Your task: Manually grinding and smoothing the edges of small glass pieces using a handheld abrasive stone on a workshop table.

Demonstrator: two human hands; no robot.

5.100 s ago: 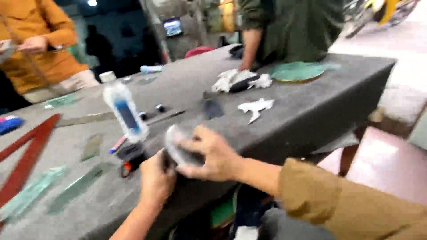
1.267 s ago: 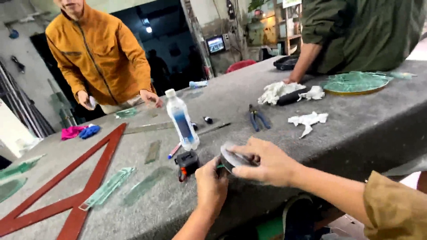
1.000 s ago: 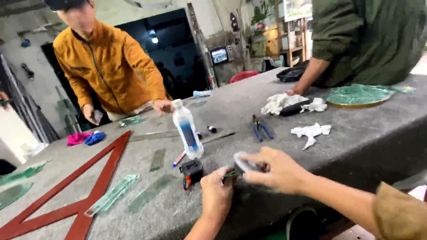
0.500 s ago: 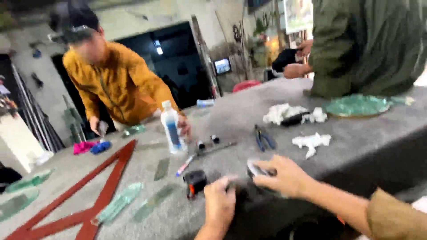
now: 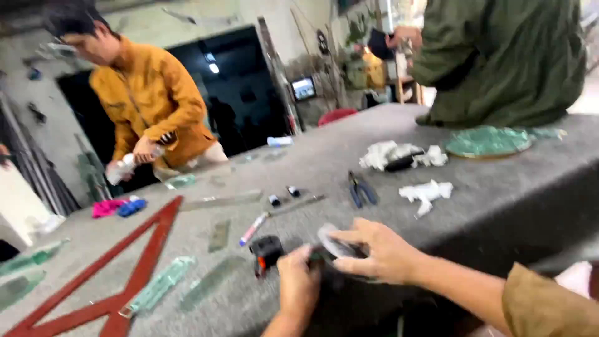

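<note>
1. My right hand (image 5: 380, 253) grips a small round piece of glass (image 5: 334, 242) by its edge, fingers spread over it, just above the near edge of the counter (image 5: 499, 181).
2. My left hand (image 5: 298, 284) is clenched around something dark that meets the glass; motion blur keeps me from telling what it is.
3. Just left of my left hand a small black tool with an orange spot (image 5: 267, 253) lies on the counter, almost touching my knuckles.
4. Beyond it lies a pen with a pink end (image 5: 253, 229), then two small dark caps (image 5: 284, 195) and a thin strip of glass (image 5: 218, 234).
5. Farther out, blue-handled pliers (image 5: 360, 189) lie beside a crumpled white rag (image 5: 427, 192), with another white rag (image 5: 399, 155) and a round green glass disc (image 5: 488, 141) behind them.
6. To my left a big red triangle ruler (image 5: 134, 262) lies flat among greenish glass offcuts (image 5: 159, 286).
7. Across the counter a person in an orange jacket (image 5: 153, 106) holds a plastic bottle (image 5: 125, 167) in both hands.
8. A person in a green jacket (image 5: 499, 62) is at the far right corner, turned away from me.
</note>
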